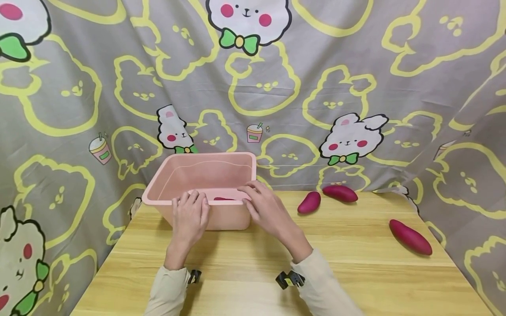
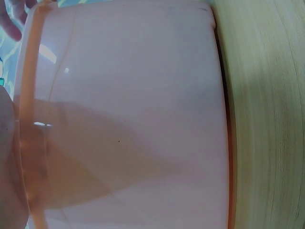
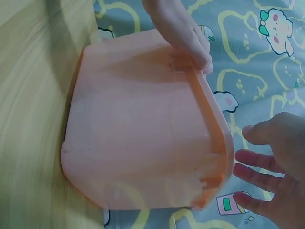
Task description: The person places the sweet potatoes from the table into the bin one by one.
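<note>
A pink plastic bin stands upright toward the back left of the table. My left hand grips its front rim, fingers hooked over the edge; in the right wrist view that left hand holds the rim from above. At the bin's front right corner is my right hand, its fingers spread. The right wrist view has these right-hand fingers apart from one another, tips close to the rim. Inside the bin a strip of something purple-red shows, mostly hidden by the front wall.
Three purple-red sweet potatoes lie on the wooden table: one right of the bin, another by the back edge, a longer one at the far right. A rabbit-print curtain hangs behind the table.
</note>
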`<action>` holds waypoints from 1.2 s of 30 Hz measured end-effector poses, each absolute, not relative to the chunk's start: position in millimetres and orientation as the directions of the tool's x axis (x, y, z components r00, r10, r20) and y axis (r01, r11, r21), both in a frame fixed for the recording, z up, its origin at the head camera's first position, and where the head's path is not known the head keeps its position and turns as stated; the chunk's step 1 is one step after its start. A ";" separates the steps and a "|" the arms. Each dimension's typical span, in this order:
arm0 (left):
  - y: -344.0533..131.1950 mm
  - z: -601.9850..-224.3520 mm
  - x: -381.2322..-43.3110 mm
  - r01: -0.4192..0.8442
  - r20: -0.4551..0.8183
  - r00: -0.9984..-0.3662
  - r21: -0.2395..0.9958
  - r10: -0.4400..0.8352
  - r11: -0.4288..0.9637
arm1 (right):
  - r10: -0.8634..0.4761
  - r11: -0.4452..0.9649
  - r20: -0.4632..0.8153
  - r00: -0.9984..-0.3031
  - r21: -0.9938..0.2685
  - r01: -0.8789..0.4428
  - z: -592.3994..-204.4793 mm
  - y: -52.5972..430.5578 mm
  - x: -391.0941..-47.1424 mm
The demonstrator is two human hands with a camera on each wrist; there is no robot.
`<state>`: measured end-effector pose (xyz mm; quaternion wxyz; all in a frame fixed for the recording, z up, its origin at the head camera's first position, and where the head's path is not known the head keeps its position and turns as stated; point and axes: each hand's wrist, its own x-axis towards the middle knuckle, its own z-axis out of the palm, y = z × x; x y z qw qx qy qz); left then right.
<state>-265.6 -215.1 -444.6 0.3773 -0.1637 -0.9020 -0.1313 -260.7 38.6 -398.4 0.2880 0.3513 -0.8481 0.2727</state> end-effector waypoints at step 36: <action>-215.5 -444.2 -264.7 0.393 0.722 -0.665 0.118 0.193 0.912 | -0.330 0.707 0.663 -0.672 -0.298 -0.641 -417.3 131.2 -219.6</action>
